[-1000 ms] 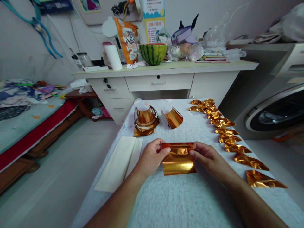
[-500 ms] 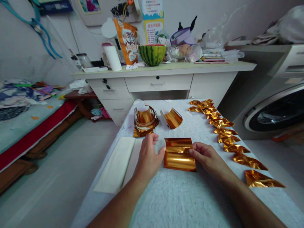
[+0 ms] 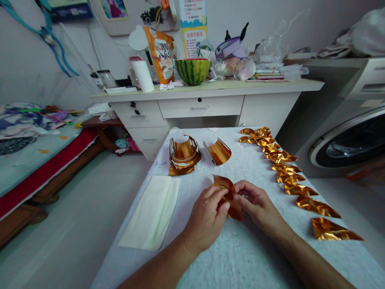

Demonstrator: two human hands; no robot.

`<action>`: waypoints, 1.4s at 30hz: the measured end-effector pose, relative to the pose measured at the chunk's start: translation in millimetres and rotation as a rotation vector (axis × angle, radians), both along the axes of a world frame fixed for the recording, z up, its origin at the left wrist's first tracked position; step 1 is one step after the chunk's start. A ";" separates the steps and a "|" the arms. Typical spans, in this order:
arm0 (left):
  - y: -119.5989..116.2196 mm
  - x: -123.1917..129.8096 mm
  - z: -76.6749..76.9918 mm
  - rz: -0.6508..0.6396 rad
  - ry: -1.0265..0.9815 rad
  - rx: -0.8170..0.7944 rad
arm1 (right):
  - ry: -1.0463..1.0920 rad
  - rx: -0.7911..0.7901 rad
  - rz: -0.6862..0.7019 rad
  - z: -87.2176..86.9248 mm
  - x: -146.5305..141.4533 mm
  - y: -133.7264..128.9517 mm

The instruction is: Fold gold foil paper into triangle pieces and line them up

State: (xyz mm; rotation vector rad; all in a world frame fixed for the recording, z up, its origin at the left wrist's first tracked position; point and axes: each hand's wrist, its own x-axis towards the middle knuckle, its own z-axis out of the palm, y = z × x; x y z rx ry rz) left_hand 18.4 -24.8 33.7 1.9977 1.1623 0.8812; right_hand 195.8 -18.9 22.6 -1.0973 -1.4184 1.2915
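Beyond the held foil [image 3: 236, 210] stands an orange pouch [image 3: 162, 55].

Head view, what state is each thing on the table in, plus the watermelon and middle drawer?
Held foil sheet: bent, between left hand and right hand
Foil stack: curled
Smaller foil piece: curled
Foil row: folded, pointed
Pale sheeting: lying flat
Watermelon: cut open
Middle drawer: shut

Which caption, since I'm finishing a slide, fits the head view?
Left hand and right hand hold a curved gold foil sheet, with folded foil pieces lined up at right.
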 end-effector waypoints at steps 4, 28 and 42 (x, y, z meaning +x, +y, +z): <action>0.0 -2.1 4.3 0.038 -0.095 -0.080 | -0.083 0.118 0.059 2.5 2.0 -3.4; 13.1 -11.3 -10.4 0.209 -0.696 -0.422 | 0.150 -0.173 -0.121 -4.2 12.8 4.2; 21.9 -6.1 -28.0 0.323 -0.333 -0.334 | -0.275 -0.060 -0.199 -18.0 8.7 8.8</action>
